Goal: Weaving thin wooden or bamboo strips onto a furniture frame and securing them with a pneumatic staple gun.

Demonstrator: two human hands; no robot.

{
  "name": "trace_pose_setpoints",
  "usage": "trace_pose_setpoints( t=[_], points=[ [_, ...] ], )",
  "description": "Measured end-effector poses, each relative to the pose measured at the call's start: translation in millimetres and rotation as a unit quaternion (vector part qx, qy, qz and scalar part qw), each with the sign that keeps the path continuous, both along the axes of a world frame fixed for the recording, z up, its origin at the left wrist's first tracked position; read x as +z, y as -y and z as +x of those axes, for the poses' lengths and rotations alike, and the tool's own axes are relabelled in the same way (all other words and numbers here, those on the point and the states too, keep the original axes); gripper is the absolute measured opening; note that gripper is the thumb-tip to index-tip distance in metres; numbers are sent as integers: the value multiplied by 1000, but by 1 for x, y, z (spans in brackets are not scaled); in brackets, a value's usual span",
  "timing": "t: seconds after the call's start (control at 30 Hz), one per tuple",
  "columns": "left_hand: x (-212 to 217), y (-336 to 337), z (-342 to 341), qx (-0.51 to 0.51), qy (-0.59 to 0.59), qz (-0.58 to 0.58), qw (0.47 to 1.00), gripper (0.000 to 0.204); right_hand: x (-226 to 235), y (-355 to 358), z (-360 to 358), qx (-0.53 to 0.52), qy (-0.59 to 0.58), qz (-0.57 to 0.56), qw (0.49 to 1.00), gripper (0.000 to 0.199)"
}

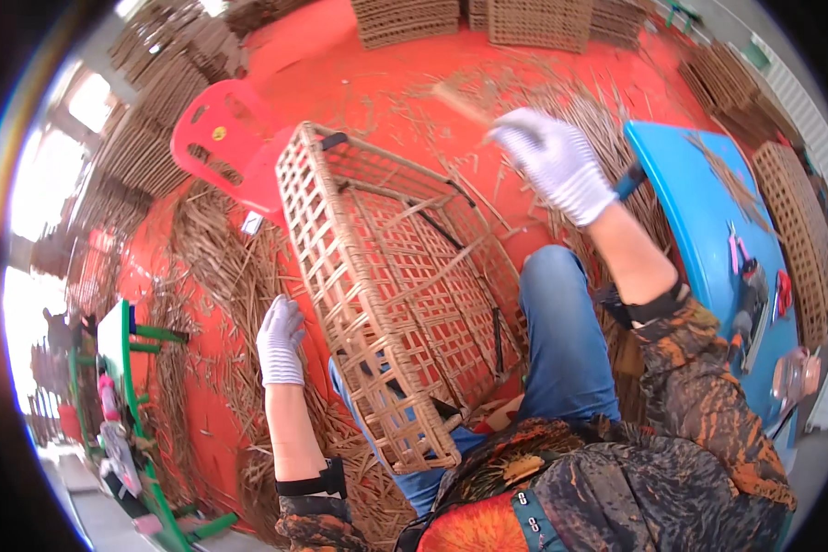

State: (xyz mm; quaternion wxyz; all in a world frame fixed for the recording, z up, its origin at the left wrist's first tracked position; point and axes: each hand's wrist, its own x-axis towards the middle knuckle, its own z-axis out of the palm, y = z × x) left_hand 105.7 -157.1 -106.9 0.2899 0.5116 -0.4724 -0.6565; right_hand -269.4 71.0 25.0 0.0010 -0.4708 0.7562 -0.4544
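Note:
A rectangular woven basket (359, 304) with an open lattice of tan strips and dark frame bars leans tilted across my lap, its hollow side turned right. My left hand (281, 342), in a white ribbed glove, is beside the basket's left wall and apart from it, empty, fingers loosely bent. Beyond the basket's right side, my right hand (554, 164), also gloved, is raised with fingers stretched leftward. A blurred tan strip (462, 104) lies just off its fingertips; whether they touch is unclear. My jeans-clad knee (566, 322) rises right of the basket.
A red plastic chair (221, 138) stands behind the basket. At right, a blue table (699, 202) bears pink-handled snips (736, 248) and other tools. Loose strips (221, 239) litter the red floor. Stacked woven panels (538, 23) line the back; a green-framed stool (129, 368) is at left.

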Motion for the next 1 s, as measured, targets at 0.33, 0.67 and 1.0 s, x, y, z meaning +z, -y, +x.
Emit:
trace_pose_setpoints(
  t=[0.33, 0.67, 1.0],
  points=[
    [-50, 46, -72, -5, -25, 135, 991, 52, -130, 48, 11, 7, 459, -34, 888, 19],
    [-63, 81, -73, -57, -129, 207, 968, 50, -145, 46, -4, 28, 434, -38, 899, 27],
    [-28, 63, -102, 2, -40, 94, 995, 51, -142, 44, -15, 27, 454, -64, 888, 25]
  ],
)
